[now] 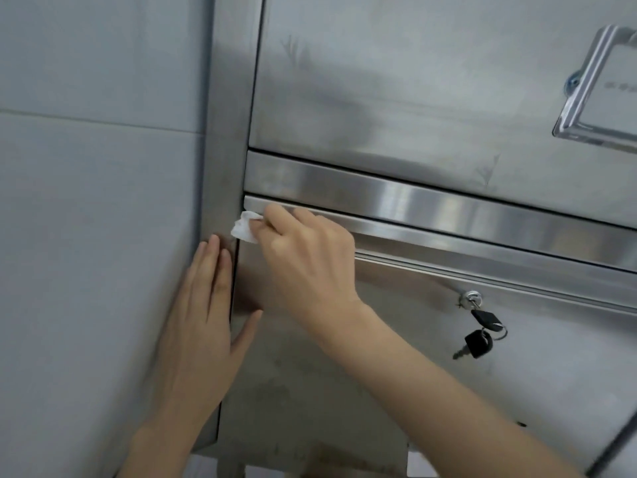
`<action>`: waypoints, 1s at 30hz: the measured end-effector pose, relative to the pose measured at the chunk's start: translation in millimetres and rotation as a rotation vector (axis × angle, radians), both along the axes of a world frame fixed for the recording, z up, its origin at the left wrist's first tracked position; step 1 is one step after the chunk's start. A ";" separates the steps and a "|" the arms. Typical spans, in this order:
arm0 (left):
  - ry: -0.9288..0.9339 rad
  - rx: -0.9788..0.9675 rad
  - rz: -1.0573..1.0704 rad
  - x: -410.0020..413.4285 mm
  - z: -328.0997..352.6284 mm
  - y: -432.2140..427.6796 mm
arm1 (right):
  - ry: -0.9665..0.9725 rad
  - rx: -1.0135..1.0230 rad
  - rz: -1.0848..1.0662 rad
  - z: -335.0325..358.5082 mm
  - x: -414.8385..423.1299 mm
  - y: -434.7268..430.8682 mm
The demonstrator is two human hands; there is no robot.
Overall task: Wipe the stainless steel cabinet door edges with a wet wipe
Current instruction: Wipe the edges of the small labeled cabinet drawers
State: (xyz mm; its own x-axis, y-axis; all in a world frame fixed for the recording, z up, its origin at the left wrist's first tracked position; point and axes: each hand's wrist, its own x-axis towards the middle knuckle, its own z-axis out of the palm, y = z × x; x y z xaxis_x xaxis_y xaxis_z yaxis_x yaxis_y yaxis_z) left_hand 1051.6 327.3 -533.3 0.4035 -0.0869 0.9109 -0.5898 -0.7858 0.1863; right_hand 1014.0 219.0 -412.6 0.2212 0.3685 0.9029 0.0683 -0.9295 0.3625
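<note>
Stainless steel fills the frame as our right hand [310,260] pinches a crumpled white wet wipe [244,230] at the top left corner of the lower cabinet door [396,357], fingertips hidden behind the knuckles. Our left hand [203,315] lies flat, fingers straight, along the door's left edge. We count two doors, the upper door [396,81] included, and two black-headed keys [481,334] at one lock [470,296]. A label frame [586,98] is cut off at right, its text unreadable.

wet wipe [245,229] at lower door [396,357] top-left corner
</note>
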 end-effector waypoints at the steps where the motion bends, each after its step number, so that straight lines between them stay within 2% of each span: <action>1: -0.002 -0.007 -0.015 -1.0 1.5 -2.1 | 0.023 -0.031 -0.015 2.9 -5.2 -9.5; 5: -0.056 -0.009 -0.069 -7.5 17.7 -19.1 | 0.231 -0.152 -0.164 10.9 -40.4 -81.3; 11: -0.085 0.054 -0.209 -30.9 51.2 -83.4 | 0.355 0.099 -0.262 17.9 -112.9 -213.1; 14: -0.067 0.124 -0.281 -48.2 61.0 -122.7 | 0.299 0.248 -0.279 6.4 -133.4 -252.4; 17: -0.057 0.179 -0.329 -66.7 64.8 -158.9 | 0.144 0.289 -0.238 -6.3 -126.3 -257.4; 22: 0.045 0.111 -0.258 -92.5 70.1 -198.3 | 0.119 0.129 -0.067 -16.7 -111.1 -264.0; 27: 0.022 0.179 -0.254 -104.0 70.2 -215.4 | 0.027 0.129 -0.208 -15.5 -140.8 -318.2; 30: -0.017 0.209 -0.254 -110.0 66.5 -228.7 | 0.030 0.110 -0.176 -21.0 -135.3 -312.9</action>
State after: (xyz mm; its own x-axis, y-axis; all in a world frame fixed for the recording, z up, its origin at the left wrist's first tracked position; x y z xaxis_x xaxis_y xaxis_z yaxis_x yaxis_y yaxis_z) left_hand 941.6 98.7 -466.7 0.3300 -0.3682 0.8692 -0.7735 -0.6333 0.0254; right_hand 878.6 -93.9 -433.7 0.3007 0.2216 0.9276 -0.0897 -0.9617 0.2588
